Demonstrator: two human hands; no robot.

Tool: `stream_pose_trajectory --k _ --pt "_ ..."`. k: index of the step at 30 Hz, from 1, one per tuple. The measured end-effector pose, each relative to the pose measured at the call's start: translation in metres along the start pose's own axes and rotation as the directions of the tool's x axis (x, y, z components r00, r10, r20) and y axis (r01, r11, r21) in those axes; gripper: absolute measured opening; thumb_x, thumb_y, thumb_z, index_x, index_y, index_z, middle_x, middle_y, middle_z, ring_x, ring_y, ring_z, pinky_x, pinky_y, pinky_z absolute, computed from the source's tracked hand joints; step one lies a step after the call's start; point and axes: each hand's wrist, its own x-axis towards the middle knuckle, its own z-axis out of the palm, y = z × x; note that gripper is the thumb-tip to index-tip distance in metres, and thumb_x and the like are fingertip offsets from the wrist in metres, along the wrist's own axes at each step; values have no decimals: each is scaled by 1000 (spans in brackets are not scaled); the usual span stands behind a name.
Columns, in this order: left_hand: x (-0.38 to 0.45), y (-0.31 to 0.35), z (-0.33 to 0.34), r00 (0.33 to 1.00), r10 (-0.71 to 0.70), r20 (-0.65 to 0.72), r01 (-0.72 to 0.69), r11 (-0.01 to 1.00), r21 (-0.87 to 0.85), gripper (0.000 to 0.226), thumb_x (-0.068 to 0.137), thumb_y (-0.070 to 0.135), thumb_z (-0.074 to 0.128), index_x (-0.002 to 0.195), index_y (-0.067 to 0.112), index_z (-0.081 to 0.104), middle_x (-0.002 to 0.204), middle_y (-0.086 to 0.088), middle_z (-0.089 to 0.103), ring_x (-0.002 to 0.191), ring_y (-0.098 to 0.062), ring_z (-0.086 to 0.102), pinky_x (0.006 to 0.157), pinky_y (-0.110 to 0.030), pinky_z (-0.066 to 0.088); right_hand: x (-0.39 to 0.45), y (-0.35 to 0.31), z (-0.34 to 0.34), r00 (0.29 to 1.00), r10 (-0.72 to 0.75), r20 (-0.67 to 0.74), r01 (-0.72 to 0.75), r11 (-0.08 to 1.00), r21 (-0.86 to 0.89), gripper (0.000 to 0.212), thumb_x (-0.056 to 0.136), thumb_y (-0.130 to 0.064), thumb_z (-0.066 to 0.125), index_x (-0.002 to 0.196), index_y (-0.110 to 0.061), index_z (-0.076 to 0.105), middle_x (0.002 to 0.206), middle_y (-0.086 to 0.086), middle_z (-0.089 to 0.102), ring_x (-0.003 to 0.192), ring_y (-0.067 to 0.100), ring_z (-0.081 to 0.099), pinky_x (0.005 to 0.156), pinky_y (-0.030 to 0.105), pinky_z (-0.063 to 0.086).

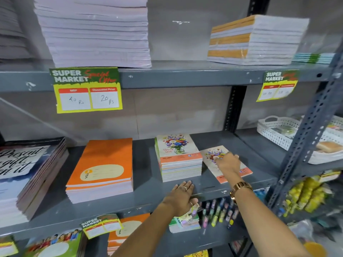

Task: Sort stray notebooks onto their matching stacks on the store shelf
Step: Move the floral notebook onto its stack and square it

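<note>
A stray flower-cover notebook lies flat on the grey middle shelf, just right of a stack of matching flower-cover notebooks. My right hand rests on the stray notebook with fingers spread over its cover. My left hand lies flat on the shelf's front edge, in front of the flower stack, holding nothing. Left of that stack stands an orange notebook stack.
A stack with script lettering fills the far left. White baskets sit at the right behind a slotted upright. Above are paper stacks and price tags. Below are pens and more notebooks.
</note>
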Motion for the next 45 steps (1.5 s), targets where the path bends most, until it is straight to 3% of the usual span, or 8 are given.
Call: stream_pose_trajectory --k 5,10,16,20,25,30,37,45 --pt "24 14 0 1000 24 -8 -24 1000 -7 62 99 36 29 147 5 5 159 -11 -1 147 -24 -1 122 -40 3 17 37 -12 990 105 92 -90 985 -150 57 80 -34 68 124 -4 52 133 19 50 126 33 45 102 39 41" --pt "45 24 4 1000 14 -14 -15 999 -36 64 98 37 31 148 8 4 160 -9 -3 147 -23 -3 122 -42 6 36 56 -13 920 262 293 -149 923 -356 109 66 -62 71 145 -6 24 155 16 22 141 35 22 113 53 29" --pt "55 24 10 1000 26 -2 -26 1000 -3 66 98 38 30 148 9 -3 159 -7 -9 147 -22 -8 123 -38 1 50 51 -18 930 239 279 -86 880 -467 125 66 -60 73 148 0 1 155 21 9 142 36 11 113 52 28" --pt "53 23 9 999 43 -8 -43 999 8 66 98 37 31 148 9 -3 159 -8 -9 147 -21 -8 122 -35 -1 45 43 -20 968 193 158 -91 863 -497 114 63 -57 77 141 2 19 142 20 26 133 31 25 105 43 39" --pt "49 23 8 999 51 -13 -51 998 24 66 98 37 31 148 8 -3 159 -9 -8 147 -22 -8 120 -34 -2 40 36 -30 991 127 33 -117 969 -216 79 79 -22 74 134 11 27 138 25 36 125 36 44 96 41 48" --pt "40 19 8 999 47 -18 -46 997 60 65 98 36 29 148 9 -4 159 -8 -8 147 -21 -7 120 -34 -3 23 14 -49 996 5 -86 -7 1000 -27 38 90 -8 55 121 9 41 128 28 51 116 44 54 90 43 48" --pt "20 2 11 999 29 -35 -27 998 57 64 98 36 28 148 11 -3 159 -4 -7 147 -18 -6 120 -33 -2 -12 -28 -71 910 -240 -339 211 970 -119 32 85 -5 59 112 5 44 118 24 55 106 41 59 80 43 50" --pt "-6 -19 7 999 -28 -43 29 999 33 65 98 37 30 148 12 -3 160 -3 -5 147 -18 -5 120 -33 -1 -41 -85 -76 937 -74 -342 179 941 286 29 91 -6 52 117 5 45 123 24 57 111 43 56 87 43 47"
